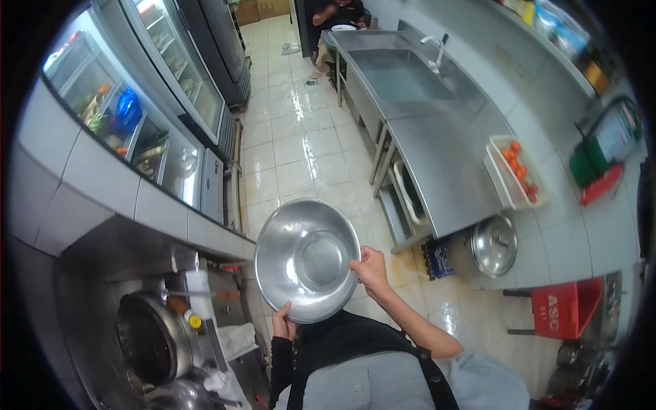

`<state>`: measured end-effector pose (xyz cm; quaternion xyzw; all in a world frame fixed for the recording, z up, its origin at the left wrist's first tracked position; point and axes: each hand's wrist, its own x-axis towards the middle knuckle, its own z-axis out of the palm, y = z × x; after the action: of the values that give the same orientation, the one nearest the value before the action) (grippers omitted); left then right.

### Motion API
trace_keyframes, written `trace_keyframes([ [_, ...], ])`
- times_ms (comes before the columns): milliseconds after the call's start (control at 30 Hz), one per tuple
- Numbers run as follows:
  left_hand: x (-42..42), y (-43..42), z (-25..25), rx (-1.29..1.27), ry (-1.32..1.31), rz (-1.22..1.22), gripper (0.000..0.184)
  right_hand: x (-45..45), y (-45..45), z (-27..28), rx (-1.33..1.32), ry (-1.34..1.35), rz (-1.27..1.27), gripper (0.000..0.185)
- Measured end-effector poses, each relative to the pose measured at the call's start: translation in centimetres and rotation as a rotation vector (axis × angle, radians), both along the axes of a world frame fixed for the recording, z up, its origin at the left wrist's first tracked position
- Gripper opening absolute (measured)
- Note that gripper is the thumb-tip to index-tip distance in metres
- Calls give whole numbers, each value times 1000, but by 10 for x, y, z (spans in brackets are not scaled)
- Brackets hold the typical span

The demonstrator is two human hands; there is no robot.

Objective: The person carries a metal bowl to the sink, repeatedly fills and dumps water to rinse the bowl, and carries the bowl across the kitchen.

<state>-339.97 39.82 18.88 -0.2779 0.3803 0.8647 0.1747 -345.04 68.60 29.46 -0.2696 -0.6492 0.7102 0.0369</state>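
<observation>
A large stainless steel mixing bowl (279, 254) is held out in front of my body, its open side turned up toward me. Some clear liquid or a shiny reflection shows at its bottom; I cannot tell which. My left hand (283, 323) grips the near rim, thumb over the edge and fingers hidden underneath. On the right side of the rim, my right hand (370, 269) is closed, with the thumb on the inside. The bowl hangs over the tiled floor, apart from the counters.
Ahead on the right stand a steel counter (437, 147) and a sink (400, 75) with a faucet. A basket of tomatoes (514, 167), a lidded pot (495, 246) and a red crate (564, 311) are to the right. Glass-door fridges (184, 75) and a big pot (147, 338) line the left. A person (339, 17) sits far back.
</observation>
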Motion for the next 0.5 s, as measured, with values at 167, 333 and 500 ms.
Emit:
trace_keyframes([
  [167,-164,11,-8,-44,5,-173,36,-146,30,-9,-84,-85,-15,19],
  [333,-321,67,8,-206,16,-200,19,-255,140,4,-360,-72,-116,20],
  [500,-451,123,8,-433,62,-156,16,-389,329,-8,-305,131,-458,13],
])
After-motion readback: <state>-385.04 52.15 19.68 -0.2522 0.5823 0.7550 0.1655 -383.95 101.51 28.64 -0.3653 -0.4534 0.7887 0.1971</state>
